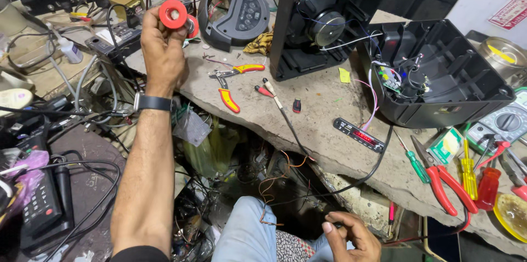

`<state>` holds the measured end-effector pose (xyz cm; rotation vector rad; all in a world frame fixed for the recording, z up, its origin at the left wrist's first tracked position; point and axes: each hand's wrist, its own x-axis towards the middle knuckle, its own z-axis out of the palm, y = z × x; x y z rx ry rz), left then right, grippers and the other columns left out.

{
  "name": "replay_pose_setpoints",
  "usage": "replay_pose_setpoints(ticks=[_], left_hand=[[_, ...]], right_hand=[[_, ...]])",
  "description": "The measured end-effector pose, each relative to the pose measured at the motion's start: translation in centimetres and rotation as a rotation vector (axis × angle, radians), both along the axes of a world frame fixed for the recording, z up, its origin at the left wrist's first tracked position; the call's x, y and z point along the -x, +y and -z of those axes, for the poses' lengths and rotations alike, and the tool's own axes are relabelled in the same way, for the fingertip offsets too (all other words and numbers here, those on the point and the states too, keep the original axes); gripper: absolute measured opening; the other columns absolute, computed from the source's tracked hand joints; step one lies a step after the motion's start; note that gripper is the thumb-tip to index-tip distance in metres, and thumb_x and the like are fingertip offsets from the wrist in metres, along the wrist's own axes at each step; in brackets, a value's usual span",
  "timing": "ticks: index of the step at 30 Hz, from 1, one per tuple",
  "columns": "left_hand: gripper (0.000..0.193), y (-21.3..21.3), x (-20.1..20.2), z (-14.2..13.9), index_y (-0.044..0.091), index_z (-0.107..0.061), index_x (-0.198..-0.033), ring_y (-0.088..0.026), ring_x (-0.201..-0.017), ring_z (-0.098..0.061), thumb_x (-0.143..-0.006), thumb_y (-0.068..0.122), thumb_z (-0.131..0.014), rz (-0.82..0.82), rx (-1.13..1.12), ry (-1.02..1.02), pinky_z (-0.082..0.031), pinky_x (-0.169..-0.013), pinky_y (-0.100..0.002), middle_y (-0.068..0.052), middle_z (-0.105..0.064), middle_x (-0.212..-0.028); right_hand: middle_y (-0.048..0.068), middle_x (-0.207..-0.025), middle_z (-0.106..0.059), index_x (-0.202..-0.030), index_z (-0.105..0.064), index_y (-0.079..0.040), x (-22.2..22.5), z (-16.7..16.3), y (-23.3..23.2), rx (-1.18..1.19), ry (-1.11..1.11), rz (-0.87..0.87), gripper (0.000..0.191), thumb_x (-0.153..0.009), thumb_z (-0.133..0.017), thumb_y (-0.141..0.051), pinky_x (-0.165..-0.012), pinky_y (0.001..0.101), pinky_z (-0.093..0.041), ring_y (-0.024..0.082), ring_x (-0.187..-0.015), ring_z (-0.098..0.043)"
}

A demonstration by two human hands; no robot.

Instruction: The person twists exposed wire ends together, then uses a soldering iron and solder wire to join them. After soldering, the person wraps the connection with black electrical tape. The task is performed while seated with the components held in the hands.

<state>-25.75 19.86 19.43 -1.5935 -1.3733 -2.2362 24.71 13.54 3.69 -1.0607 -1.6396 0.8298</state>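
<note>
Cluttered stone workbench: left hand lifts a red tape roll, fingers clamped (hole facing us); right hand half-curled, empty, near.

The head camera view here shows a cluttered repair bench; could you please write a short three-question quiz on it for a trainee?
1. True or false: the left hand holds a red tape roll.
2. What rests on the bench nearest that hand: A) cutters with red and yellow handles, B) a hammer?
3. Is the right hand over the bench or below its edge?

Key: 1 true; 2 A; 3 below its edge, by a thin wire.
</note>
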Motion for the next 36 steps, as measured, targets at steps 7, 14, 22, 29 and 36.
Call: replay_pose_setpoints(ticks=[7,14,22,29,36], left_hand=[[0.031,-7.0,-16.8,-0.3,-0.001,-0.046,-0.140,-0.019,-0.125,-0.062,-0.113,0.010,-0.055,0.319,0.229,0.061,-0.050,-0.114,-0.034,-0.015,-0.062,-0.136],[0.040,-9.8,-28.4,4.8,-0.004,-0.051,-0.134,-0.019,-0.108,-0.072,-0.101,0.015,-0.059,0.618,0.616,-0.085,-0.058,-0.095,-0.034,-0.013,-0.072,-0.120],[0.039,-9.7,-30.1,18.3,-0.004,-0.054,-0.129,-0.022,-0.106,-0.069,-0.092,0.007,-0.063,0.694,0.441,-0.380,-0.052,-0.099,-0.038,-0.017,-0.072,-0.115],[0.021,-3.5,-28.4,31.1,-0.003,-0.071,-0.110,-0.024,-0.097,-0.073,-0.095,0.013,-0.069,1.571,0.599,-0.328,-0.057,-0.090,-0.039,-0.016,-0.074,-0.109],[0.027,-6.5,-31.5,28.9,-0.002,-0.075,-0.102,-0.024,-0.088,-0.078,-0.079,0.013,-0.077,0.984,0.727,-0.169,-0.061,-0.086,-0.040,-0.016,-0.077,-0.098]], right_hand=[[0.009,-0.101,-0.077,-0.111,-0.071,0.001,2.3,-5.9,0.5,-0.067,0.122,-0.187,0.028,-0.084,-0.076,-0.004,-0.072,0.0212,-0.054,0.004,-0.071,-0.062],[0.011,-0.110,-0.074,-0.119,-0.065,0.000,1.8,-10.9,2.7,-0.131,0.039,-0.253,0.037,-0.085,-0.078,-0.006,-0.073,0.0270,-0.054,0.013,-0.079,-0.063],[0.006,-0.089,-0.070,-0.092,-0.066,-0.007,-2.4,-10.6,3.4,-0.561,-0.246,-0.216,0.012,-0.092,-0.078,-0.009,-0.072,0.0375,-0.057,0.026,-0.083,-0.070],[0.005,-0.087,-0.066,-0.093,-0.063,-0.006,-5.5,-9.6,2.1,-0.606,-0.292,-0.128,0.020,-0.092,-0.083,-0.007,-0.072,0.0375,-0.056,0.025,-0.082,-0.069],[0.016,-0.117,-0.067,-0.126,-0.059,0.001,-10.5,-10.6,2.8,-0.529,-0.292,-0.023,0.063,-0.090,-0.080,-0.046,-0.086,0.0368,-0.058,0.028,-0.101,-0.070]])
